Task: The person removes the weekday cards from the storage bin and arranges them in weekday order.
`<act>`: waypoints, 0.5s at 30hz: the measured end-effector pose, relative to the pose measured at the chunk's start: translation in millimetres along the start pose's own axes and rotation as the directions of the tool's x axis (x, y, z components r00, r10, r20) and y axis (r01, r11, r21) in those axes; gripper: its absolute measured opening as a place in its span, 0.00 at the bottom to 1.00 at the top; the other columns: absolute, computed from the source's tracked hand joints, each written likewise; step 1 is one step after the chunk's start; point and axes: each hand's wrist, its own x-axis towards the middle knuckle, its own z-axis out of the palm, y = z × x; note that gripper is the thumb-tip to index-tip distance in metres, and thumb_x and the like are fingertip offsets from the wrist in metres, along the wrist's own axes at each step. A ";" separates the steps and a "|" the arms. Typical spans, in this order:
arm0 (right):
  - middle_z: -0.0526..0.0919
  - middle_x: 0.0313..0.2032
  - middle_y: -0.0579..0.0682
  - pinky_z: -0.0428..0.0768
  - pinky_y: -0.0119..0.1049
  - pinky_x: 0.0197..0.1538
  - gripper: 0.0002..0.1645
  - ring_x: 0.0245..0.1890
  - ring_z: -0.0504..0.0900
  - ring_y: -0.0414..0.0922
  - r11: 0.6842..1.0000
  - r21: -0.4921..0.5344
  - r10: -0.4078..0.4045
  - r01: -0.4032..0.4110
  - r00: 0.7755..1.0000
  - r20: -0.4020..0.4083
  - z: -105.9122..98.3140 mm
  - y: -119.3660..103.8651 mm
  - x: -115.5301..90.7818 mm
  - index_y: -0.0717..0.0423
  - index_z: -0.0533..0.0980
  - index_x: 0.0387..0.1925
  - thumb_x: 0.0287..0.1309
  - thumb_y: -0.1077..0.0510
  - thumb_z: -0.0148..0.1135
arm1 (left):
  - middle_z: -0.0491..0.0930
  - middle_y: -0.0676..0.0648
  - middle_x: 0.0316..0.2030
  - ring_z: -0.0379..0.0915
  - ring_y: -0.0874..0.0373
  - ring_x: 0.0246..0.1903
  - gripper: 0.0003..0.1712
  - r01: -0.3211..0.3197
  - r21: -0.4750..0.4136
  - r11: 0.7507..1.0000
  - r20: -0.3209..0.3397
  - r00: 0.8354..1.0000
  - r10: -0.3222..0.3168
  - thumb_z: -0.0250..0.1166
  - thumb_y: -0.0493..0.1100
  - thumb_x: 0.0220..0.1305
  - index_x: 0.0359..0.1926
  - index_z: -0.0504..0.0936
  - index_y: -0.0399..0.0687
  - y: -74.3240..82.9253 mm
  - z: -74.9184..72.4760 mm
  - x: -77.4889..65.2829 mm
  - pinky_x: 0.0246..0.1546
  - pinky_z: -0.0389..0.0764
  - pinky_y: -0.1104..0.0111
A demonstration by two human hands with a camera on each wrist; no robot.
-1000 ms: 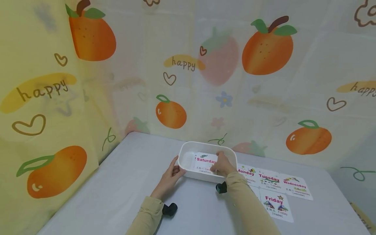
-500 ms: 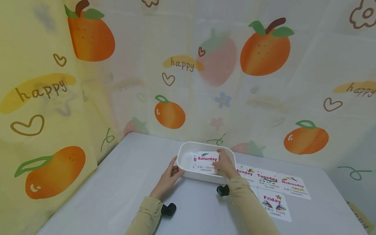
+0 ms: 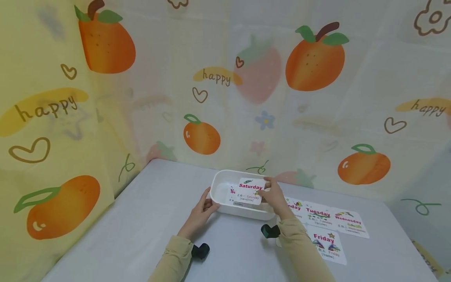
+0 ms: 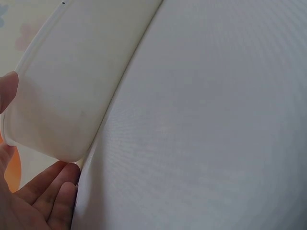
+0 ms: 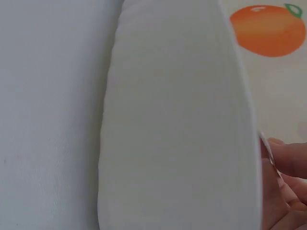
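A white rectangular plastic bin stands on the table. My left hand grips its left near corner. In the left wrist view the thumb lies at the bin's rim, with other fingertips by the corner below. My right hand pinches the right edge of a "Saturday" card, which is tilted up inside the bin. Behind it another card shows only the letters "Su". In the right wrist view the bin wall hides much of the right hand and nearly all of the card.
To the right lie a "Tuesday" card, a "Wednesday" card, a "Friday" card and a partly covered card ending in "nday". My right sleeve hides another card's edge. A fruit-printed curtain closes off the back.
The Saturday card has risen and tilted up in my right hand, uncovering more of the card behind. My left hand keeps its grip on the bin. The view has shifted slightly.
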 end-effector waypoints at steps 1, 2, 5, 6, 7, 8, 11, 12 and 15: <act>0.65 0.45 0.64 0.81 0.38 0.33 0.37 0.28 0.79 0.48 1.000 0.024 0.002 -0.002 1.000 0.001 -1.8 -0.4 -2.1 0.66 0.54 0.65 0.54 0.74 0.56 | 0.71 0.43 0.53 0.69 0.49 0.51 0.44 0.006 -0.001 1.000 0.000 1.000 -0.006 0.60 0.60 0.60 0.72 0.50 0.61 -0.2 0.2 -0.1 0.50 0.72 0.57; 0.65 0.46 0.64 0.81 0.38 0.34 0.37 0.28 0.79 0.48 0.999 0.043 0.003 -0.003 1.000 0.000 -3.9 -1.0 -4.6 0.65 0.54 0.65 0.55 0.73 0.55 | 0.71 0.43 0.53 0.69 0.49 0.51 0.44 0.010 -0.002 1.000 -0.001 1.000 -0.010 0.60 0.60 0.60 0.72 0.50 0.61 -0.4 0.4 0.0 0.50 0.72 0.57; 0.66 0.48 0.65 0.81 0.38 0.36 0.38 0.30 0.79 0.49 0.995 0.096 0.002 -0.002 1.000 0.000 -10.6 -2.8 -11.3 0.63 0.53 0.66 0.57 0.71 0.56 | 0.71 0.42 0.52 0.69 0.49 0.51 0.43 -0.001 0.001 1.000 -0.002 1.000 0.001 0.60 0.59 0.61 0.72 0.50 0.59 -0.8 0.6 0.3 0.50 0.72 0.56; 0.66 0.49 0.65 0.80 0.37 0.36 0.38 0.31 0.79 0.49 0.994 0.110 0.002 -0.002 1.000 0.003 -13.3 -3.5 -14.2 0.62 0.53 0.67 0.57 0.71 0.56 | 0.71 0.42 0.52 0.69 0.48 0.51 0.43 -0.002 -0.002 1.000 -0.003 1.000 0.002 0.60 0.58 0.61 0.72 0.50 0.59 -0.6 0.6 0.4 0.50 0.72 0.56; 0.66 0.49 0.64 0.80 0.37 0.37 0.37 0.32 0.78 0.48 0.993 0.114 0.006 -0.006 1.000 0.002 -16.1 -3.6 -16.7 0.61 0.54 0.67 0.58 0.70 0.57 | 0.71 0.42 0.52 0.69 0.48 0.51 0.43 -0.002 -0.004 1.000 -0.003 1.000 0.002 0.60 0.58 0.61 0.72 0.50 0.59 -0.3 0.5 0.4 0.50 0.72 0.56; 0.66 0.50 0.63 0.80 0.36 0.37 0.37 0.33 0.78 0.48 0.993 0.119 0.006 -0.007 1.000 0.002 -19.2 -3.5 -19.4 0.61 0.54 0.67 0.58 0.69 0.57 | 0.71 0.42 0.52 0.70 0.48 0.51 0.43 -0.002 -0.002 1.000 -0.004 1.000 0.002 0.60 0.58 0.61 0.72 0.50 0.58 0.1 0.4 0.3 0.50 0.72 0.56; 0.67 0.50 0.62 0.79 0.34 0.36 0.35 0.34 0.77 0.46 0.987 0.159 0.021 -0.019 1.000 -0.009 -28.9 -1.1 -27.5 0.60 0.56 0.66 0.59 0.68 0.57 | 0.72 0.41 0.52 0.70 0.48 0.51 0.43 -0.001 -0.007 1.000 -0.001 1.000 0.001 0.61 0.57 0.61 0.72 0.50 0.58 0.6 -0.1 0.0 0.50 0.72 0.56; 0.67 0.50 0.61 0.78 0.33 0.36 0.35 0.34 0.77 0.44 0.985 0.172 0.027 -0.025 1.000 -0.014 -32.4 0.3 -30.3 0.59 0.56 0.66 0.59 0.67 0.57 | 0.72 0.41 0.52 0.70 0.48 0.51 0.43 0.001 -0.009 1.000 0.000 1.000 -0.001 0.61 0.56 0.61 0.72 0.50 0.58 1.0 -0.3 0.0 0.50 0.72 0.56; 0.68 0.49 0.59 0.78 0.32 0.36 0.36 0.34 0.77 0.42 0.973 0.229 0.047 -0.038 0.998 -0.037 -42.4 5.4 -38.5 0.58 0.56 0.66 0.59 0.67 0.58 | 0.72 0.41 0.52 0.70 0.48 0.52 0.43 -0.008 -0.017 1.000 0.005 1.000 0.008 0.61 0.56 0.61 0.72 0.50 0.57 1.6 -0.5 0.3 0.50 0.72 0.56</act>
